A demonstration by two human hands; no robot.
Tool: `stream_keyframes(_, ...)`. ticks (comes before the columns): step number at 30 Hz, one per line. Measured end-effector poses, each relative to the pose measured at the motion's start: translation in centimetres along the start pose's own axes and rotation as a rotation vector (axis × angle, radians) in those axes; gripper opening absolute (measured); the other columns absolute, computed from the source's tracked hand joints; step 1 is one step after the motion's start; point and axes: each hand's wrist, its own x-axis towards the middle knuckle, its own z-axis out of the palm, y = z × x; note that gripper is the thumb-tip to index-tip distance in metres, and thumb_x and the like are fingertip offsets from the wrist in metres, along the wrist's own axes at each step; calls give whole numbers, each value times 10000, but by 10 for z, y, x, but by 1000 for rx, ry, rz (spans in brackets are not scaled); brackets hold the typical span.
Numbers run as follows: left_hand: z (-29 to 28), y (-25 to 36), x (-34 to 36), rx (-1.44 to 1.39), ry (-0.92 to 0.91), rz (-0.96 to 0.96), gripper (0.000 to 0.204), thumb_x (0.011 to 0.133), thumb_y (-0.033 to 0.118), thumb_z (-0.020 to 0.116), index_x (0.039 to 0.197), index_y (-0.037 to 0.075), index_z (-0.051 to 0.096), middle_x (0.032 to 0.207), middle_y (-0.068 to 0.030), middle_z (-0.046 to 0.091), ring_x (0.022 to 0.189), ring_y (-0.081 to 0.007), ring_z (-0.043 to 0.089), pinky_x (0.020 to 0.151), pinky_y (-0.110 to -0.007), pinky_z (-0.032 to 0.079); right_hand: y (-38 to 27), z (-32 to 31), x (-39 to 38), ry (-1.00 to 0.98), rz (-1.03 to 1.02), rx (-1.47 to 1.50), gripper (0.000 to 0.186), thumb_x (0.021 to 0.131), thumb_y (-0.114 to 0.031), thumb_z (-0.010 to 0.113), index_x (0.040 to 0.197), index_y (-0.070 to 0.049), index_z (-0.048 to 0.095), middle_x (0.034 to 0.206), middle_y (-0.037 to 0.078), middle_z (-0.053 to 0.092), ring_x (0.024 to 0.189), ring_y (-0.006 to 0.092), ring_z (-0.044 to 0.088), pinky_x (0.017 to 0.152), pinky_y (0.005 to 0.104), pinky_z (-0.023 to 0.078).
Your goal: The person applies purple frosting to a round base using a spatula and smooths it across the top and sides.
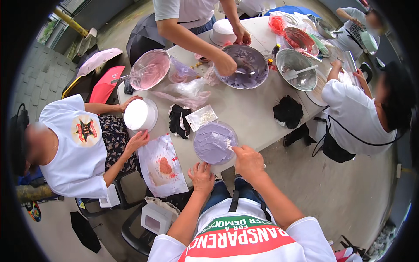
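Observation:
A round cake covered in lavender frosting (211,150) stands at the near edge of the table, its top smeared with uneven strokes. My right hand (248,160) is closed around a spatula, whose pale, frosting-smeared end (229,145) rests at the right side of the cake's top. My left hand (201,178) is at the cake's lower left edge, fingers apart and holding nothing; whether the fingertips touch the base is unclear. Just behind the cake lie a clear packet of small white beads (201,117) and a crumpled black cloth (178,121).
A person at left holds a white cake (140,114); a stained paper sheet (162,166) lies nearby. Across the table, a co-worker stirs a bowl of purple frosting (244,81). A pink frosting bowl (150,70), a metal bowl (296,81) and another black cloth (288,112) stand around.

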Motion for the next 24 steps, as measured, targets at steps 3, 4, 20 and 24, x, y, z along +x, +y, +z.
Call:
stream_keyframes(3, 1, -1, 0, 6, 5, 22, 593, 737, 180, 748, 1306, 130, 587, 1369, -55, 532, 1325, -344, 411, 1063, -636, 227, 14, -10, -15, 19, 73, -27, 249, 825, -54, 607, 1035, -124, 722, 829, 109, 643, 749, 324, 668, 674, 430, 545)
stream_keyframes(4, 1, -1, 1, 9, 3, 33, 593, 737, 180, 748, 1306, 130, 587, 1369, -55, 532, 1325, -344, 411, 1063, -636, 227, 21, -13, -21, 52, 87, -35, 257, 811, -55, 613, 1034, -122, 722, 841, 115, 648, 769, 327, 672, 691, 429, 551)
stream_keyframes(20, 2, 8, 4, 129, -14, 39, 547, 719, 194, 767, 1240, 106, 623, 1341, -105, 539, 1286, -354, 439, 1026, -642, 263, 92, 46, -7, -76, 571, 1074, 279, 843, -2, 602, 1105, -50, 686, 688, -9, 576, 566, 51, 480, 491, 231, 362)
stream_keyframes(24, 4, 9, 4, 143, -19, 25, 541, 720, 201, 767, 1231, 95, 626, 1331, -110, 543, 1286, -359, 437, 1028, -638, 261, 102, 55, -18, -197, 775, 1391, 255, 859, -26, 588, 1102, -40, 664, 658, 3, 585, 505, 61, 467, 430, 237, 324)
